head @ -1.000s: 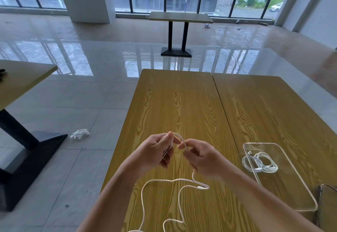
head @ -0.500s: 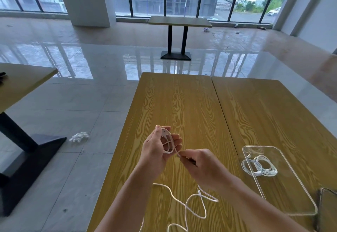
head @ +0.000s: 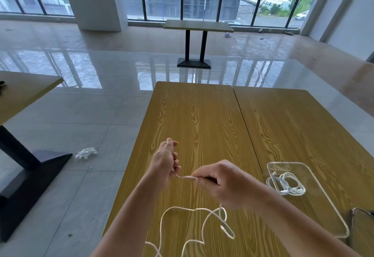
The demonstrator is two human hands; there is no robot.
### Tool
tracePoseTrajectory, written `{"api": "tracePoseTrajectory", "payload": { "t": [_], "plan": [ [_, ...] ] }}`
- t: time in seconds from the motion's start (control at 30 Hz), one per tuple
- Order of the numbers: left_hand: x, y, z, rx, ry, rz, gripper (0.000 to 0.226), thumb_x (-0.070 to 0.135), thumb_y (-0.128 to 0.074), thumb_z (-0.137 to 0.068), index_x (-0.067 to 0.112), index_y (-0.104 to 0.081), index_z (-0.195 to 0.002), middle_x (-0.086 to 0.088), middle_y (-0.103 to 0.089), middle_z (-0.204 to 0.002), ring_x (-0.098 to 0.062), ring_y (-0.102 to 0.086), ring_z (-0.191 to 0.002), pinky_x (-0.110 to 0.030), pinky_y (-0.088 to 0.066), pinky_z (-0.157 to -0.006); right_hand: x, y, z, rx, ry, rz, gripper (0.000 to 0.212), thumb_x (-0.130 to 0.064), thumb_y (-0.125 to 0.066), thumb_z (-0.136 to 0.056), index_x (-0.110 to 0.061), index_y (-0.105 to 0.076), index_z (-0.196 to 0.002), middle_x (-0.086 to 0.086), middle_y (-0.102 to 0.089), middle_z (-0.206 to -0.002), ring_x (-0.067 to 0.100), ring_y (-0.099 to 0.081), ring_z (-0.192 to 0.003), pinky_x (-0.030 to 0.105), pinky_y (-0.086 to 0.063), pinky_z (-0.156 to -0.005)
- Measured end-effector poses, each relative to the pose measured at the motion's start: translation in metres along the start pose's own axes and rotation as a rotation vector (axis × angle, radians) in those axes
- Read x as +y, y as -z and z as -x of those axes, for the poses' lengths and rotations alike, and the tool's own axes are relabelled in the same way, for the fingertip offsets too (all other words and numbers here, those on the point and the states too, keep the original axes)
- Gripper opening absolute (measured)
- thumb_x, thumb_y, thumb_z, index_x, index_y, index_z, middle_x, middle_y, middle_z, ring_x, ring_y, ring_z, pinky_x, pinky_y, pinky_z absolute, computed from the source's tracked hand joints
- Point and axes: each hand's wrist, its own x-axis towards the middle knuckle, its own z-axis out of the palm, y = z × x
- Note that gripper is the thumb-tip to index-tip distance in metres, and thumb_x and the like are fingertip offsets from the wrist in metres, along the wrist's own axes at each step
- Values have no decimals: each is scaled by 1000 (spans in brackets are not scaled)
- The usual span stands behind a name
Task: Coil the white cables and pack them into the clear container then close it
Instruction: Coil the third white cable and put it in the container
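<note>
My left hand [head: 165,163] is raised over the near wooden table [head: 194,119] and grips loops of a white cable [head: 187,177] in its curled fingers. My right hand [head: 220,182] pinches the same cable just to the right of the left hand. The cable's loose length trails below my right wrist in slack loops over the tabletop toward the bottom edge. The clear container [head: 329,202] lies open on the adjoining table at the right. A coiled white cable [head: 287,184] rests inside its far end.
A dark-rimmed clear piece [head: 363,230], cut off by the frame, lies at the lower right beside the container. Another table [head: 26,93] with a black base stands at the left. A crumpled white glove [head: 86,152] lies on the tiled floor.
My left hand has turned upright with the cable wound on its fingers. My right hand dropped lower and drew the cable taut between the hands. The slack on the table has shifted.
</note>
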Motion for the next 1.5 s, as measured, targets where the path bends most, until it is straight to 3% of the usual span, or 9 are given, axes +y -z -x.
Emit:
{"api": "tracePoseTrajectory", "payload": {
  "t": [0.17,0.3,0.57,0.73,0.83,1.0,1.17,1.27,1.5],
  "plan": [
    [2,-14,21,-257,14,-236,46,52,-31,-104,15,-59,-102,-1,-48,-69,-11,-42,-59,-25,-35,-50,3,11,-14,215,12,8,19,-17,-57,-99,-19,-74,-94,-11,-56,-57,5,-47,-45,20,-39,-44],
    [2,-17,30,-387,72,-238,57,61,-31,-99,12,-59,-92,3,-57,-64,-9,-46,-55,-23,-34,-48,6,18,-19,340,4,22,16,-16,-61,-97,-18,-75,-91,-12,-63,-61,3,-56,-51,13,-42,-50],
    [2,-12,39,-637,14,-249,46,53,-45,-92,10,-56,-104,-4,-62,-79,-14,-52,-60,-26,-39,-52,12,17,-21,378,-9,-46,10,-14,-69,-92,-19,-75,-86,-13,-69,-68,2,-66,-65,13,-49,-59],
    [0,-3,39,-721,4,-205,33,38,-37,-105,9,-54,-103,-8,-59,-78,-16,-50,-60,-26,-38,-50,14,20,-21,320,-66,-125,8,-17,-71,-91,-21,-77,-87,-9,-72,-71,2,-67,-68,15,-52,-63],
    [-2,2,34,-701,-9,-144,35,41,-41,-102,9,-55,-99,-10,-59,-77,-17,-51,-60,-26,-40,-48,15,29,-18,306,-118,-107,9,-19,-70,-92,-24,-77,-93,-12,-73,-78,-3,-67,-73,14,-53,-66],
    [8,18,26,-453,-86,25,40,36,-32,-104,5,-57,-97,-15,-64,-78,-22,-58,-61,-30,-48,-50,26,51,-9,367,-232,-62,16,-13,-61,-98,-18,-75,-101,-38,-55,-50,-17,-54,-49,4,-40,-46],
    [14,8,21,-197,-150,92,44,34,-31,-107,0,-59,-109,-23,-72,-95,-33,-71,-81,-44,-61,-72,27,40,-10,285,-267,34,17,-19,-60,-98,-16,-75,-103,-10,-64,-64,-7,-53,-45,10,-40,-44],
    [12,-3,21,-107,-128,250,43,34,-34,-107,-1,-59,-115,-27,-72,-105,-35,-72,-92,-44,-61,-75,22,26,-12,189,-247,77,17,-22,-58,-99,-19,-74,-104,-10,-65,-76,-7,-58,-56,11,-45,-52],
    [8,-14,18,-44,2,426,41,40,-40,-105,5,-62,-109,-12,-62,-77,-24,-63,-69,-39,-58,-65,13,2,-13,48,-179,84,17,-26,-61,-97,-21,-74,-108,-8,-71,-86,5,-67,-70,21,-57,-67]
  ]
}}
